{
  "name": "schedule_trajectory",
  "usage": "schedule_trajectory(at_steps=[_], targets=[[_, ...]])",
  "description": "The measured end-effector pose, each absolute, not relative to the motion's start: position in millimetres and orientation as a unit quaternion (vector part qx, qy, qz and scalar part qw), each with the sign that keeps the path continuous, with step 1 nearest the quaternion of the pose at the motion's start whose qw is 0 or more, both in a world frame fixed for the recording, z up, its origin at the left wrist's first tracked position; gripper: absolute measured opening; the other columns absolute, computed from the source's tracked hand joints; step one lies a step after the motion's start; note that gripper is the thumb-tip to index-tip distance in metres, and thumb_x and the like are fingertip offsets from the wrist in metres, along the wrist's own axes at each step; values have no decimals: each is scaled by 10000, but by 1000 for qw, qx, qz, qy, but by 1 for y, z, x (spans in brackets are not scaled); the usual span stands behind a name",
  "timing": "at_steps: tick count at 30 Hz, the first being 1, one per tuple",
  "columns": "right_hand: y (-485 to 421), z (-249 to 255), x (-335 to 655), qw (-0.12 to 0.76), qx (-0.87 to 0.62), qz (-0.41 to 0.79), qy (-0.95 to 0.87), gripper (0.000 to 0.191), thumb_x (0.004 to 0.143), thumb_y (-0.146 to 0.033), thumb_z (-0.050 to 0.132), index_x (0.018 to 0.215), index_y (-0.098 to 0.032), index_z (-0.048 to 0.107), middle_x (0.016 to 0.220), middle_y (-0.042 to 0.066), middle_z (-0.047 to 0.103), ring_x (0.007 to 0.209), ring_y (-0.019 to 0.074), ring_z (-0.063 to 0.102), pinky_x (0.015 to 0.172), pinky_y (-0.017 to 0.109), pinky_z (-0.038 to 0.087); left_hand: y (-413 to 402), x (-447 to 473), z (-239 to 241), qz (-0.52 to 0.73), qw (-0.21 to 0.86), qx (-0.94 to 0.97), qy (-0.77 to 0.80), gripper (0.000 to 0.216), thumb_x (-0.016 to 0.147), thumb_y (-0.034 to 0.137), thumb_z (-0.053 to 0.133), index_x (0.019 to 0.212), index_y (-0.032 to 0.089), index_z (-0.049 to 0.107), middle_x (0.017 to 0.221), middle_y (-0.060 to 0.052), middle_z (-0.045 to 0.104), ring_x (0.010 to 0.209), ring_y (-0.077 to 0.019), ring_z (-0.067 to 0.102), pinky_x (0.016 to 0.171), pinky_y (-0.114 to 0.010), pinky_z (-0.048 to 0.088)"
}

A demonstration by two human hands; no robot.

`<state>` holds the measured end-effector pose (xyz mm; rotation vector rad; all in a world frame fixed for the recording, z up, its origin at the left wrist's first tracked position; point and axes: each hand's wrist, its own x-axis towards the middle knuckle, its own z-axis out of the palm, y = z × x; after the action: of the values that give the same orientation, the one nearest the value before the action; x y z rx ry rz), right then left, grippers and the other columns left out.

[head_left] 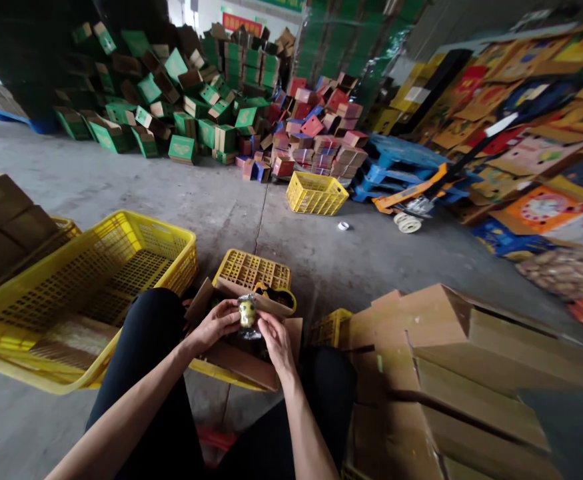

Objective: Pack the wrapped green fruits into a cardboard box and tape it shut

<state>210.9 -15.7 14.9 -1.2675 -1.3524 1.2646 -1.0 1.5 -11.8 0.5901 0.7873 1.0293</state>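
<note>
A small yellow-green item in clear plastic wrap (247,312) is held up between my two hands, with dark marks on its front. My left hand (220,323) pinches its left side with the fingertips. On the other side, the fingers of my right hand (274,335) grip the wrap's edge. Beneath both hands stands an open cardboard box (251,365) with its flaps spread; its contents are mostly hidden. The box rests on an upturned yellow crate (254,268) between my knees. A black and yellow object (277,295), of unclear kind, lies at the box's far edge.
A large yellow crate (171,267) stands at my left with a flat wrapped piece inside. Stacked cardboard boxes (451,353) rise close on my right. Farther off are another yellow crate (316,193), an orange pallet jack (416,190), blue pallets (396,157) and heaped green boxes (181,148).
</note>
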Motion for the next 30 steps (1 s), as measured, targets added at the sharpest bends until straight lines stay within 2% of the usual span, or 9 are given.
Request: schedule_trajectory(at_steps=[3, 8, 12, 18, 22, 24, 26, 28, 30], targets=[[-16, 15, 212, 435, -501, 532, -525, 378, 922, -552, 704, 1175, -282, 780, 1172, 73, 809, 1047, 292, 781, 895, 403, 653, 2, -2, -12, 457, 767, 271, 359, 510, 761, 415, 958, 1154, 196, 716, 1123, -71, 745, 991, -211, 722, 917, -332, 538], [-17, 9, 211, 425, -505, 521, -541, 357, 888, -543, 738, 1060, -231, 765, 984, 75, 794, 902, 253, 764, 792, 346, 639, 1, 0, -11, 460, 748, 341, 337, 547, 736, 392, 965, 1186, 184, 735, 1182, -100, 744, 1100, -261, 693, 985, -355, 497], [-17, 6, 209, 421, -500, 519, -551, 347, 883, -525, 738, 1061, -227, 744, 991, 70, 782, 903, 239, 749, 789, 336, 632, 1, 0, -13, 474, 710, 381, 356, 561, 704, 348, 973, 1184, 194, 726, 1181, -99, 753, 1157, -294, 672, 1026, -385, 476], [-17, 11, 209, 416, -508, 518, -549, 325, 879, -529, 715, 1030, -241, 717, 1014, 76, 782, 929, 253, 757, 799, 358, 648, 2, -3, -14, 463, 705, 409, 348, 578, 741, 324, 946, 1257, 214, 710, 1257, -99, 746, 1225, -303, 660, 1093, -416, 452], [-17, 15, 208, 434, -503, 519, -538, 371, 868, -483, 719, 1152, -246, 692, 1063, 78, 767, 955, 248, 755, 800, 350, 649, 1, -1, -14, 465, 721, 394, 331, 626, 760, 325, 935, 1324, 213, 690, 1306, -105, 736, 1291, -318, 633, 1127, -416, 436], [-17, 14, 207, 435, -505, 520, -535, 407, 879, -464, 702, 1222, -245, 685, 1020, 63, 756, 903, 234, 754, 785, 346, 648, 1, 0, -16, 462, 746, 353, 324, 688, 764, 341, 933, 1382, 215, 658, 1312, -112, 736, 1257, -321, 658, 1092, -419, 470], [-16, 13, 208, 434, -513, 515, -533, 432, 895, -463, 681, 1267, -244, 685, 1001, 56, 748, 853, 221, 749, 764, 339, 647, 2, 0, -18, 453, 772, 303, 326, 696, 776, 376, 920, 1394, 213, 644, 1267, -119, 751, 1138, -300, 715, 1010, -410, 523], [-15, 11, 209, 438, -524, 496, -536, 468, 899, -469, 677, 1307, -241, 686, 1074, 74, 754, 856, 221, 747, 750, 337, 646, 3, -1, -18, 439, 789, 270, 333, 610, 796, 414, 897, 1322, 192, 683, 1192, -126, 770, 1015, -272, 747, 928, -386, 557], [-15, 9, 210, 445, -535, 467, -546, 501, 891, -466, 698, 1340, -244, 688, 1228, 106, 746, 947, 245, 749, 777, 354, 649, 5, -2, -17, 423, 801, 263, 333, 515, 809, 428, 878, 1226, 163, 730, 1131, -133, 781, 960, -262, 755, 881, -361, 567]])
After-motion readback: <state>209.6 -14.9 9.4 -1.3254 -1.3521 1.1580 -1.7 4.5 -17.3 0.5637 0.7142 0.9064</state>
